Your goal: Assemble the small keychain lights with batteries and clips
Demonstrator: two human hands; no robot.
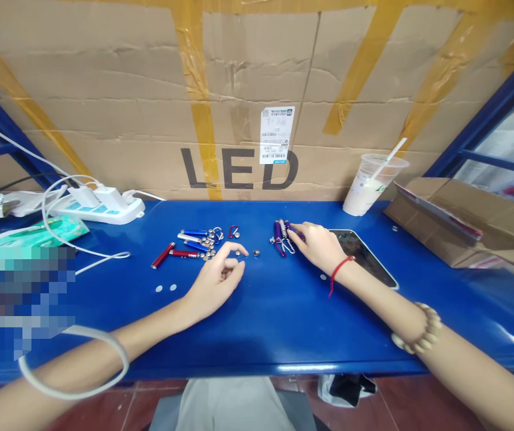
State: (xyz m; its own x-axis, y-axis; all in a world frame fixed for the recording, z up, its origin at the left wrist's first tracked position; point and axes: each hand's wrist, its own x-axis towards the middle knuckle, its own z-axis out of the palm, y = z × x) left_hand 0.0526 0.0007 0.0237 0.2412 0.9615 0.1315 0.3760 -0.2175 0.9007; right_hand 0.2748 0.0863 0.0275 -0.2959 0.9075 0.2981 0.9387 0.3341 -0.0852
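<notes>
My left hand [218, 278] is over the blue table [257, 335], index finger stretched out and the others loosely curled, with nothing visible held. Its index fingertip is near a small silver button cell [257, 254]. My right hand [313, 242] has its fingers at a small cluster of purple [277, 231] and silver [282, 227] tubes with carabiners; whether it grips one is unclear. Left of my left hand lie blue tubes [194, 233], a silver tube [189, 238], red tubes [163, 255], several button cells and a red carabiner [233, 231].
A phone [367, 257] lies beside my right wrist. Behind it stands a plastic cup [367, 185] with a straw, and an open cardboard box [445, 221] is at the right. A power strip [122, 212], cables and a green packet [45, 233] occupy the left.
</notes>
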